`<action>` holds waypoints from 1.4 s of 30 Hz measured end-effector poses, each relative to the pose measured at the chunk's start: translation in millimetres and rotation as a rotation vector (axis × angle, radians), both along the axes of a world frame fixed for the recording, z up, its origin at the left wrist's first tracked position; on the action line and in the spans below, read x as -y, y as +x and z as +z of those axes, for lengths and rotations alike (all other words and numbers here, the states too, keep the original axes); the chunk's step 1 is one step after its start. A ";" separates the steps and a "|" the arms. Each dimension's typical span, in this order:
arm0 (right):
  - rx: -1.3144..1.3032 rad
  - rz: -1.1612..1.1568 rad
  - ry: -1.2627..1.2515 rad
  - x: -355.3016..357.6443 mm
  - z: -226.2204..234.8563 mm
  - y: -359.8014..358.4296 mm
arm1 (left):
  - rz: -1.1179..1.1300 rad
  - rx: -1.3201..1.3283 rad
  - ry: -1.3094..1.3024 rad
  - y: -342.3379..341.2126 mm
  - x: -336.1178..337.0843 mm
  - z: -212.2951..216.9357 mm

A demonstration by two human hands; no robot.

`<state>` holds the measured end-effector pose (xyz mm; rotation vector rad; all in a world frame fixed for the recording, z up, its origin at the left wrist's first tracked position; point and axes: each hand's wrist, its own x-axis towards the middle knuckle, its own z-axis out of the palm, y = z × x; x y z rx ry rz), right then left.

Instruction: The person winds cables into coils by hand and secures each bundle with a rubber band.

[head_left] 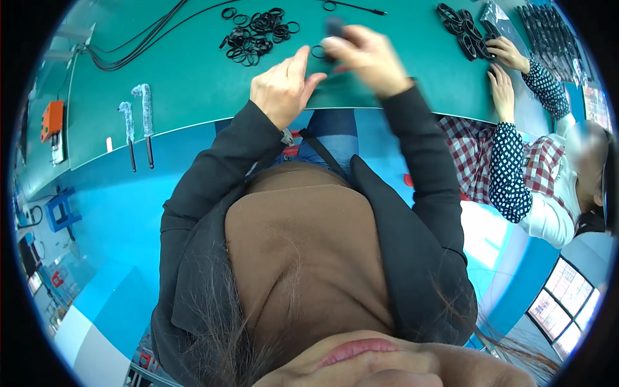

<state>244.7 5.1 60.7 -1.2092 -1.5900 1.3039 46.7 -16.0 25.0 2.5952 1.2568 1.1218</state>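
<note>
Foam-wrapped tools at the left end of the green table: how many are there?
2. Both lie side by side near the table's front edge, left of the person's left hand: the shorter foam-wrapped tool on the left, the taller foam-wrapped tool beside it. None seems hidden.

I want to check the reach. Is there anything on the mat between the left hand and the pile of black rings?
Nothing visible. The left hand rests on the green mat, and only bare mat lies between it and the pile of black rings. The right hand, holding a blurred dark part, is off to the side.
</note>
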 end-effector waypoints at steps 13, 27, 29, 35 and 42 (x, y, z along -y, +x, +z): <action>1.545 -0.468 0.264 -42.3 1.3 144.9 | 0.492 -0.689 0.128 -163.8 -186.3 -25.6; 0.935 -0.087 1.034 -127.7 100.3 -135.6 | 0.460 -0.385 0.227 -224.7 -192.0 17.8; 0.968 -0.180 1.191 -81.6 148.9 -111.9 | 0.581 -0.414 0.166 -263.4 -211.8 5.6; 1.058 -0.313 1.106 60.4 218.8 -54.8 | 0.729 -0.401 0.110 -394.5 -276.7 -17.6; 0.895 0.081 0.045 151.5 113.7 23.8 | 0.948 -0.739 0.208 -378.3 -249.1 54.7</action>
